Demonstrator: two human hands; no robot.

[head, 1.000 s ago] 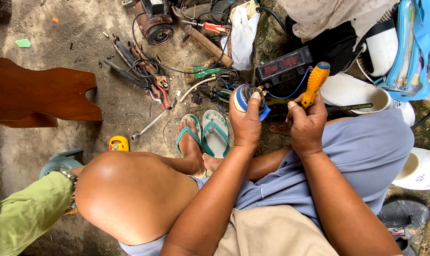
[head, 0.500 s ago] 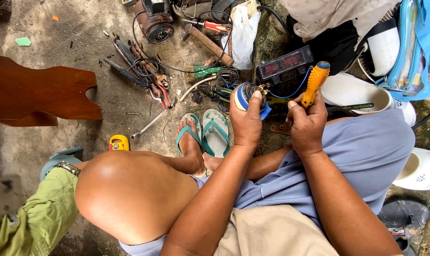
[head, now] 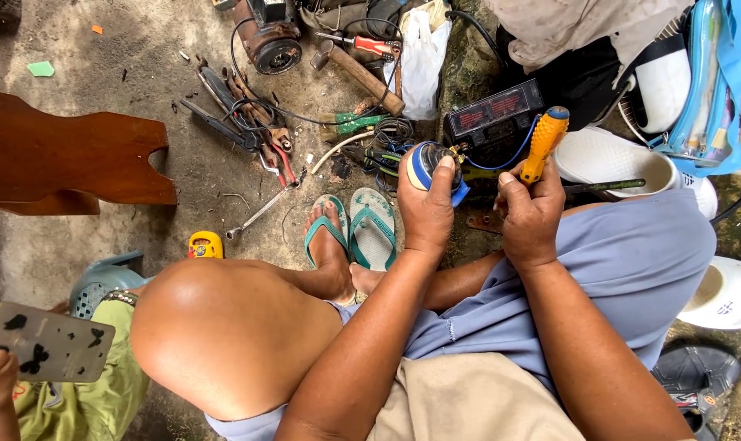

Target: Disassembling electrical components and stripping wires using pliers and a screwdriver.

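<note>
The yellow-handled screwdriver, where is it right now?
In the head view, the yellow-handled screwdriver stands up out of the right hand, right of centre, beside the blue round part in the left hand, just before the black box.

Floor (head: 101,220) is bare grey concrete, dusty and stained, with little scraps across the upper left of the frame. A dark brown wooden bench (head: 60,159) sits at the left edge. Lower left there's a pale blue plastic stool (head: 101,282). Flat daylight, soft shadows. Mossy green patch of ground (head: 468,77) top center. No walls or windows in view.
</note>
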